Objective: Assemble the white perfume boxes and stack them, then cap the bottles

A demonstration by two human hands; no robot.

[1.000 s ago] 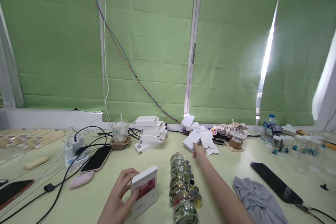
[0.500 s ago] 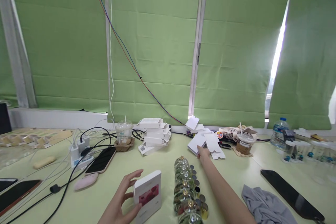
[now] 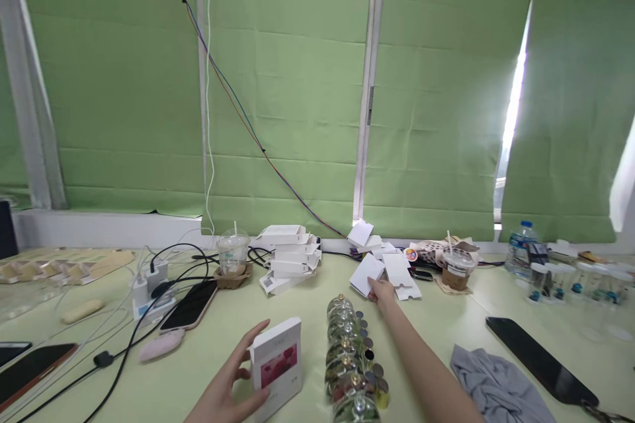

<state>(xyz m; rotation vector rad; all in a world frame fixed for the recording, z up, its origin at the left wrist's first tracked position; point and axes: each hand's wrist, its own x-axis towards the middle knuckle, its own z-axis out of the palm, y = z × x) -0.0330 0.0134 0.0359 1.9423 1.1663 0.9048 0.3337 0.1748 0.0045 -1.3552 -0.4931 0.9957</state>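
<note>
In my left hand [image 3: 231, 383] is a small white carton [image 3: 288, 380] with a red picture on its front; it stands upright near the table's front edge. My thumb presses its front while the fingers curl round its left side. Further back, my right hand [image 3: 383, 293] pinches the near edge of a folded white card piece [image 3: 366, 273] at the left of a loose pile of white card pieces [image 3: 398, 271]. Between my arms runs a row of clear glass bottles [image 3: 342, 344] with gold-coloured necks. Several small round caps [image 3: 370, 377] lie along their right side.
White cartons [image 3: 292, 258] are stacked at the back. Left are a plastic cup [image 3: 233, 251], a phone [image 3: 191, 304] and tangled cables [image 3: 131, 344]. Right are a drink cup [image 3: 456, 271], a grey cloth [image 3: 496, 383], a long black object [image 3: 540, 360], a water bottle [image 3: 522, 248] and small jars [image 3: 563, 281].
My right hand has drawn the white card piece slightly left and towards me, partly away from the pile. The left hand keeps its hold on the carton. The view has shifted a little.
</note>
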